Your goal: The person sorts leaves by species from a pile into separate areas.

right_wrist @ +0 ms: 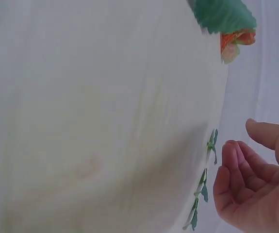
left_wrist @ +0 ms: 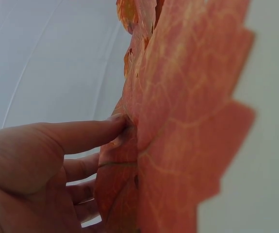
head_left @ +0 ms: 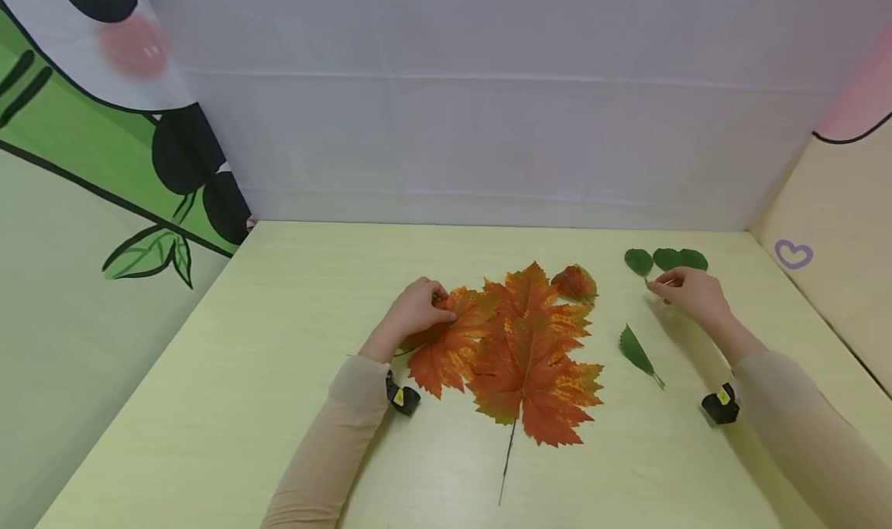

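Observation:
My left hand (head_left: pixel 416 310) pinches an orange-red maple leaf (head_left: pixel 456 331) at the left of the leaf cluster. In the left wrist view, the thumb of the left hand (left_wrist: pixel 37 165) presses on the leaf's face, while the other fingers lie partly hidden behind it. Over to the right, my right hand (head_left: pixel 691 293) hovers by small green leaves (head_left: pixel 638 262) near the table's far edge. The right wrist view has the right hand (right_wrist: pixel 258 182) with loosely curled fingers, its thumb apart from them and nothing between.
A large maple leaf (head_left: pixel 530 374) with a long thin stem lies mid-table, overlapping other orange leaves. Beside it are a crumpled orange-green leaf (head_left: pixel 575 283) and a single green leaf (head_left: pixel 636 351). A pale cloth wall (head_left: pixel 488 149) stands behind the table (head_left: pixel 230 405).

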`<state>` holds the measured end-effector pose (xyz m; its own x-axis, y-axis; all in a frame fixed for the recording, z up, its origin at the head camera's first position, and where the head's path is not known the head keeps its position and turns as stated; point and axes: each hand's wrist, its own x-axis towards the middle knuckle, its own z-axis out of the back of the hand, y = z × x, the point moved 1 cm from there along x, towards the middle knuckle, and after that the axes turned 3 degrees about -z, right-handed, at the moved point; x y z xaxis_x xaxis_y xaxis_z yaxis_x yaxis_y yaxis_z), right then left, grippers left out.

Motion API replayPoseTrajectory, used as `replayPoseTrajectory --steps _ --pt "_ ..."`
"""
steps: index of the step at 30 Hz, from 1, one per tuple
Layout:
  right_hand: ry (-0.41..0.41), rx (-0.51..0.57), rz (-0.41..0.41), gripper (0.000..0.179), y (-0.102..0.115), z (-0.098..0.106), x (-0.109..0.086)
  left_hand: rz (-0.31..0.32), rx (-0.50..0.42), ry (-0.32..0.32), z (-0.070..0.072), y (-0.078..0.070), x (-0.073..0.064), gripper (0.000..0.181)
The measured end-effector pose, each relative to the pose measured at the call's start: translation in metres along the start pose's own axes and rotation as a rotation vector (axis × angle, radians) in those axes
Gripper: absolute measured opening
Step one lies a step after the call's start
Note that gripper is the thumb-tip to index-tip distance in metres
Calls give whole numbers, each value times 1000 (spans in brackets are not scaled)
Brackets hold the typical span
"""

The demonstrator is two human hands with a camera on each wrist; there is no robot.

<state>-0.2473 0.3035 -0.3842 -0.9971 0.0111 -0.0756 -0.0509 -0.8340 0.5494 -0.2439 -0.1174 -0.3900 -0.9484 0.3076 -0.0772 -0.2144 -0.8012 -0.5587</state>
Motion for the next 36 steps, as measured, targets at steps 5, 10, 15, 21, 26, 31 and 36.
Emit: replayPoseTrajectory --steps 5,10,15,21,26,31,36 --pt "32 3 46 44 10 -7 -17 -16 6 -1 1 0 1 35" --pt "23 -18 92 42 20 -15 -32 -18 9 10 1 2 2 36" --pt "30 -63 90 52 29 -24 -44 -7 8 13 1 2 2 36" --pt "62 -141 72 67 33 -35 -58 -5 5 16 1 2 3 37" --pt "74 -167 85 69 37 -40 -67 -1 2 13 3 1 2 36" --pt "70 -160 85 63 39 -42 -72 6 0 22 2 1 2 37" --pt "69 -124 113 50 40 -40 -74 9 -6 19 1 1 2 37"
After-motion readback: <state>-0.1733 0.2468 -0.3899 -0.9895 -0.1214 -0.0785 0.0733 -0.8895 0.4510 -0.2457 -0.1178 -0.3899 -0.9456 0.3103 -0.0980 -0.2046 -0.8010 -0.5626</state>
